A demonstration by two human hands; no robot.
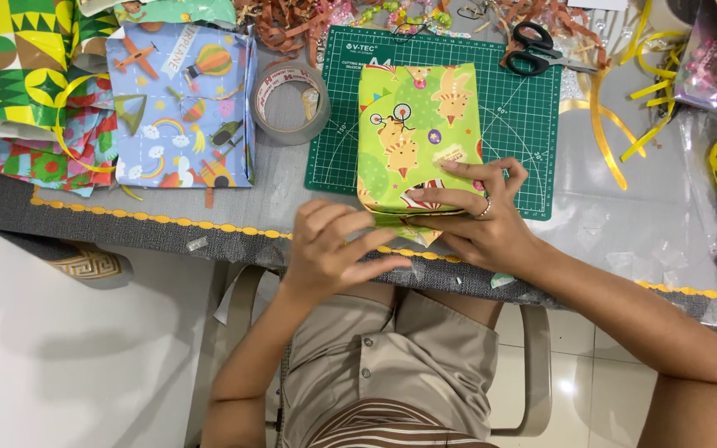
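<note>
At frame centre, a green-wrapped box (418,137) lies on a green cutting mat (524,108) on the tabletop (624,207). The right hand (479,211) presses spread fingers flat on its near end; the left hand (334,253), fingers loosely curled, pinches the paper flap (400,228) there.

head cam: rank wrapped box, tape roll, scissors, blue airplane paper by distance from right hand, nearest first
From the right hand:
1. Wrapped box, green patterned paper, under the fingers, touching.
2. Scissors, straight beyond the hand at the mat's far edge.
3. Tape roll, off to the left.
4. Blue airplane paper, farthest left.
Scissors and tape are close; scissors slightly nearer.
</note>
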